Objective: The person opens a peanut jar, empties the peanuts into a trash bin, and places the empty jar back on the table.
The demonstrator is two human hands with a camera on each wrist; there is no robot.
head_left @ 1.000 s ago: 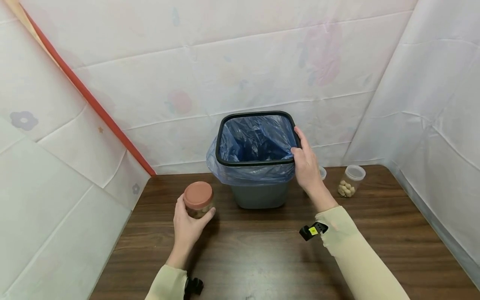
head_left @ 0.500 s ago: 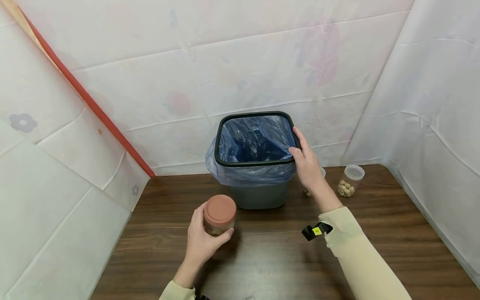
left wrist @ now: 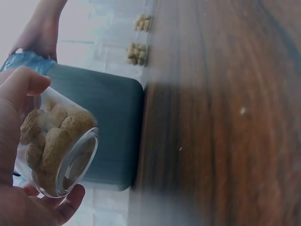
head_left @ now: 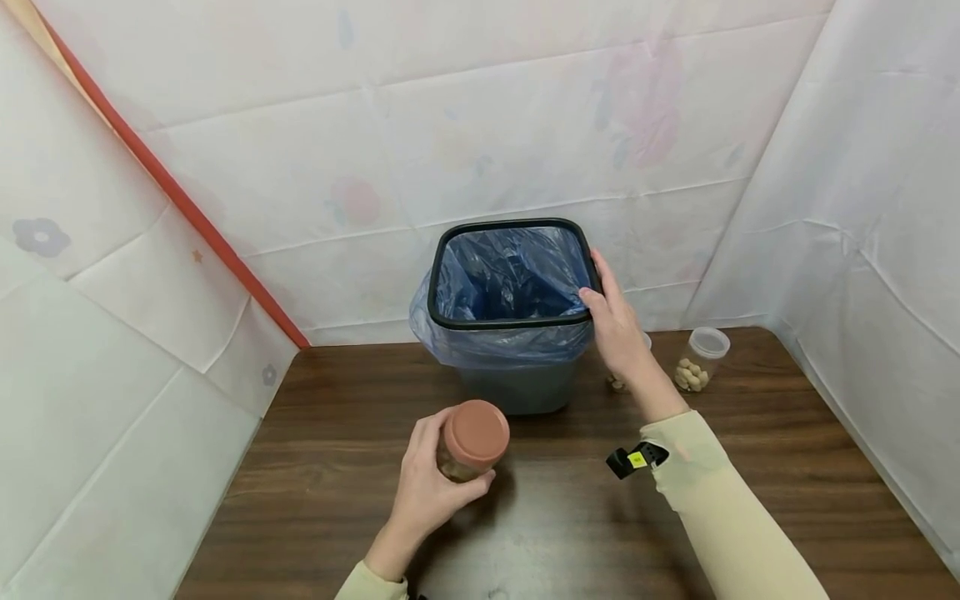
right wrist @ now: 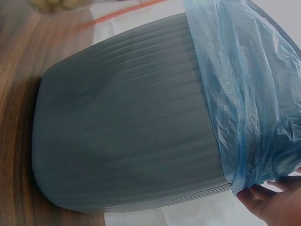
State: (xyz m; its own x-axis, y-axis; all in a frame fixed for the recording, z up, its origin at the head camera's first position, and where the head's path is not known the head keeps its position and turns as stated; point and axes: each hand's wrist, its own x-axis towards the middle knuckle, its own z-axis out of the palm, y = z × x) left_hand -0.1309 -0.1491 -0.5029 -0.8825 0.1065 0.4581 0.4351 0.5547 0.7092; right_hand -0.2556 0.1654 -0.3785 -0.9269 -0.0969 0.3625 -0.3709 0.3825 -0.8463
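My left hand (head_left: 429, 492) grips a clear jar (left wrist: 61, 146) with a pinkish-brown lid (head_left: 477, 431). Whole peanuts in their shells show through its wall in the left wrist view. The jar is held above the table, in front of a grey trash bin (head_left: 517, 388). A blue plastic bag (head_left: 517, 267) lines the bin and folds out over its sides, under a black rim (head_left: 510, 323). At the bin's right side my right hand (head_left: 617, 327) holds the rim and bag, thumb inside and fingers outside. In the right wrist view its fingertips press the bag.
Right of the bin stands a clear jar (head_left: 702, 360) with a whitish lid and peanuts inside. Another such jar (head_left: 618, 383) is mostly hidden behind my right hand. The brown wooden table (head_left: 300, 483) meets white patterned cloth (head_left: 360, 275) at the back and sides.
My left hand has carried the lidded jar to the right and nearer to me, from the bin's left side to its front. The right hand stays on the rim.
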